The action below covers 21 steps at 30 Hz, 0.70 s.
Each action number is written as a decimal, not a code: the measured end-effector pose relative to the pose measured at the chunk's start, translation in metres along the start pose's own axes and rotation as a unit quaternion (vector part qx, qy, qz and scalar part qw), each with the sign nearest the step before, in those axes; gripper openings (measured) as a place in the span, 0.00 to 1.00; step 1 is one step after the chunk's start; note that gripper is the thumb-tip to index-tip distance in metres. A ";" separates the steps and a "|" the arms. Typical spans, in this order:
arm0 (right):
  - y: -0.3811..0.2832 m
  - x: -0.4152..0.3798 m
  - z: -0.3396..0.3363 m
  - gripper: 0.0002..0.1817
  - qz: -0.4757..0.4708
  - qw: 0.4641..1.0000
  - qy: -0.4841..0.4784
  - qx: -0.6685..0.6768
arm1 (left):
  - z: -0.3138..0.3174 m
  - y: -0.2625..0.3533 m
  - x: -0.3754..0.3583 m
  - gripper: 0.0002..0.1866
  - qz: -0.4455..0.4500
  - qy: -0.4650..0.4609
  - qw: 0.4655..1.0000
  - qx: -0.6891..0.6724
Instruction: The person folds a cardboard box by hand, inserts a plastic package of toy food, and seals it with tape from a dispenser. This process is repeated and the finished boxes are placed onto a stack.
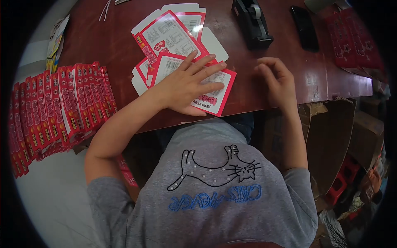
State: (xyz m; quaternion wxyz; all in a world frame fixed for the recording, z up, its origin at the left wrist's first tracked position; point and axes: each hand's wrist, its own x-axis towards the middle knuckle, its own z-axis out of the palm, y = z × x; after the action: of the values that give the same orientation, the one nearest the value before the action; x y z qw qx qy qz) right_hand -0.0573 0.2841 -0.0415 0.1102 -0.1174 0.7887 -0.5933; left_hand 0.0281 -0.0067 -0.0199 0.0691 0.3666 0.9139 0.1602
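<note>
My left hand [186, 84] lies flat with spread fingers on a red-and-white printed flat carton [225, 87] at the table's front edge. Under and beyond it, more flat cartons [165, 33] overlap at angles, with white flaps sticking out. My right hand [279, 80] hovers by the table edge, right of the cartons. Its fingers are loosely curled, thumb near the index finger, and nothing shows between them.
Rows of red packed boxes [62, 103] stand at the left. A black tape dispenser [254, 25] and a dark phone [305, 28] lie at the back right. More red packages [353, 41] sit at the far right. Below the edge is an open cardboard box [326, 140].
</note>
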 end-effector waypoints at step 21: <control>-0.011 -0.018 0.034 0.17 -0.074 0.941 -0.183 -0.274 | 0.001 0.004 -0.007 0.42 0.024 0.069 0.997 -0.003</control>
State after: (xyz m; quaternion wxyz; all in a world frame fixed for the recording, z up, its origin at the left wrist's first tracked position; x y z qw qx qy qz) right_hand -0.0286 0.2558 -0.0391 0.1723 -0.3074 0.8763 -0.3285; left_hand 0.0360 -0.0082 -0.0193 0.0033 0.3759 0.9071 0.1891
